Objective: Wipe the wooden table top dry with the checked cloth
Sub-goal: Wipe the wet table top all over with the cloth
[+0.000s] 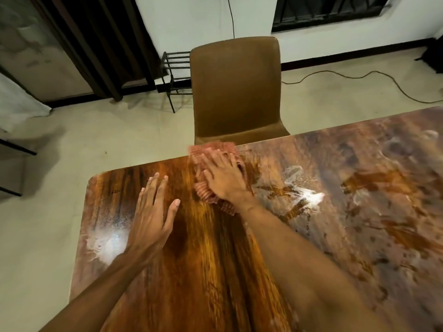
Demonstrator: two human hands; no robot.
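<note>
Maybe a third done: tabletop [211, 271] mid strip looked dry, right side all wet smears [309, 195], + a patch [107, 245] by the left hand [151, 219], flat, grip spread. Right hand [225, 178], grip spread too, pressed the checked cloth [211, 149] at far edge.

Two hands are counted, one left hand [151, 219] and one right hand [225, 178]; one checked cloth [202, 191], one wooden table [203, 259], one brown chair [236, 87] and one metal rack [175, 75] are seen.
</note>
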